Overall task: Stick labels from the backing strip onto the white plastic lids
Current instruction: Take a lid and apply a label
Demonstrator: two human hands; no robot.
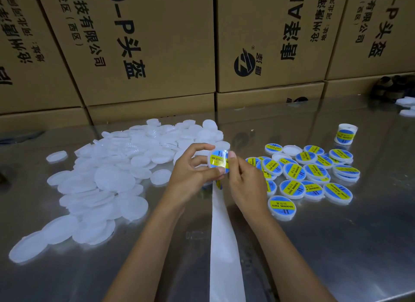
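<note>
Stacked cardboard cartons (143, 43) printed with black characters are walling off the far edge of a shiny metal table (336, 245). Plain white lids (107, 180) are lying heaped at left; labelled lids (310, 175) are clustering at right, near a label roll (345, 134) that is standing well apart. Above the middle, the left hand (193, 169) is gripping a lid (213, 161) while the right hand (244, 180) is pinching a blue-and-yellow label (220, 160) against it. White backing strip (222, 245) is trailing down toward the viewer.
</note>
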